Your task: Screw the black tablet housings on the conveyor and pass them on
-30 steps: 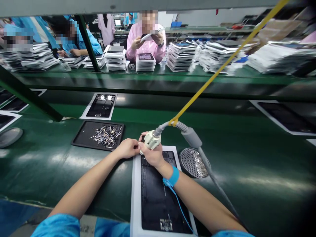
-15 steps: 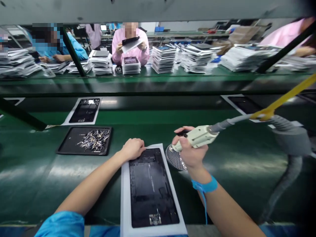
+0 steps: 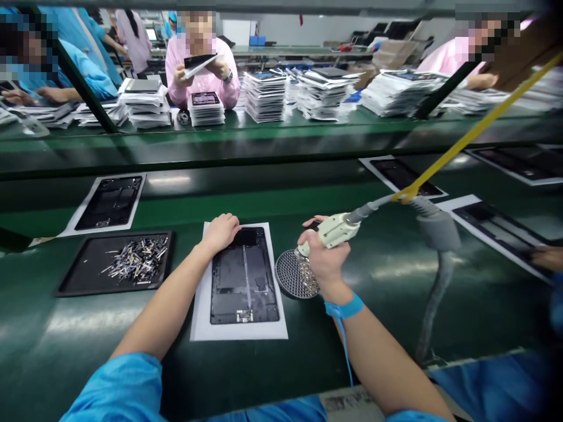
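Left hand, palm down, at upper corner of black panel, grip indiscernible; right hand, outstretched, clasping pale tool.

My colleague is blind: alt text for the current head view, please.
A person's left hand rests at the far edge of a dark tablet-like panel on white paper; the right hand holds a corded pale tool by a round dish. A black tray of small parts lies left on the green bench.

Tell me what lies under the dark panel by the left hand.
A white sheet shows around the dark panel, with the green table below. Whatever else is directly under the panel is covered.
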### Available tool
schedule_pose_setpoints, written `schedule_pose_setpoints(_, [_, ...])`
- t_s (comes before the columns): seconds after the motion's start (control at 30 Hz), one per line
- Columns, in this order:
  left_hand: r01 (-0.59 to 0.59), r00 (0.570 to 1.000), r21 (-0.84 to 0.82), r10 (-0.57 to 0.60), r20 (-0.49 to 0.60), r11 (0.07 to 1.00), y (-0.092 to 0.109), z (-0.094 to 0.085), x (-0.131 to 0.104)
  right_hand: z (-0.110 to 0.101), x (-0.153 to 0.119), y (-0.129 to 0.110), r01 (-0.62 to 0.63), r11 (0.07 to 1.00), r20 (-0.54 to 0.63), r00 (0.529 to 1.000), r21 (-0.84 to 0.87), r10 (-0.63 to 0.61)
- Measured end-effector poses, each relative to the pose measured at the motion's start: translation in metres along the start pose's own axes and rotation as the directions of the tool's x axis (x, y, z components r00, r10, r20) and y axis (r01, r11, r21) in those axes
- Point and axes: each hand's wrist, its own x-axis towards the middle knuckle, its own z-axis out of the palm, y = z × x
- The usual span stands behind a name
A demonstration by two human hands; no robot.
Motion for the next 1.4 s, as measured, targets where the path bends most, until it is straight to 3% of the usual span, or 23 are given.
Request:
schedule_pose_setpoints(0.7, [-0.003, 1.000, -0.099, 0.001, -0.023, 0.995, -0.006, 0.005, -0.005, 0.002, -0.002, 0.006, -0.008, 1.000, 0.004, 1.000, -0.005, 0.008])
schedule_pose_setpoints(0.97, [0.003, 1.000, -0.080, -0.004, -0.020, 0.997, -0.005, 0.007, -0.002, 0.006, -0.007, -0.019, 0.015, 0.999, -0.023, 1.000, 0.052, -0.013])
schedule_pose_setpoints(1.03, [0.011, 1.000, -0.089, -0.013, -0.023, 0.996, -0.004, 0.007, -0.002, 0.010, -0.015, -0.029, 0.016, 0.996, 0.013, 1.000, 0.092, -0.017])
schedule_pose_setpoints(1.17, [0.033, 0.999, -0.108, -0.034, -0.009, 0.994, 0.000, 0.006, -0.001, 0.023, -0.043, -0.043, -0.072, 0.974, 0.192, 0.981, 0.213, 0.031])
schedule_pose_setpoints(1.4, [0.037, 0.999, -0.095, -0.037, 0.001, 0.995, 0.003, 0.009, -0.001, 0.034, -0.099, -0.052, -0.311, 0.891, 0.520, 0.848, 0.330, 0.103])
